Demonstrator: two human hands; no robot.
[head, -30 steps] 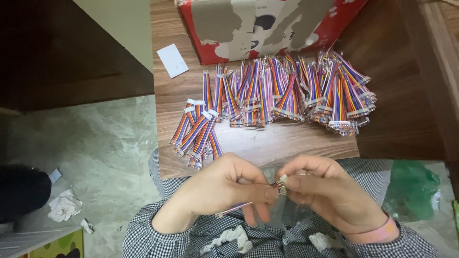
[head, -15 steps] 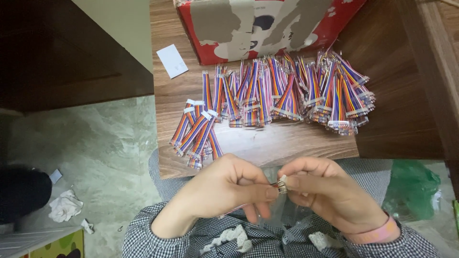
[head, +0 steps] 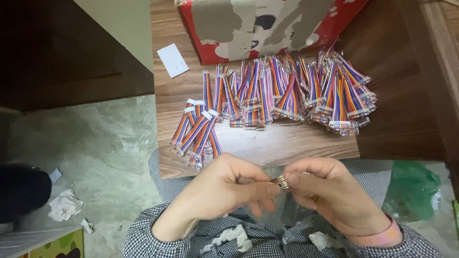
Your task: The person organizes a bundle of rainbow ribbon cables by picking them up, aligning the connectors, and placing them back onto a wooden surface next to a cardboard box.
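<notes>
Left hand: the left hand [head: 224, 191] pinches a small connector [head: 282, 182] between thumb and forefinger, just off the near edge of the bench [head: 287, 143].
Right hand: the right hand [head: 330, 191] grips the same connector from the right — fingertips of both hands touching.
Wire bundles: rainbow ribbon-cable bundles [head: 287, 91] heaped across the far half; a smaller pile [head: 196, 134] overhangs the left edge.
Open room: a bare strip of bench between heap and near edge.
Far edge: a red cardboard box [head: 267, 26] — a white paper slip [head: 172, 60] left of it.
</notes>
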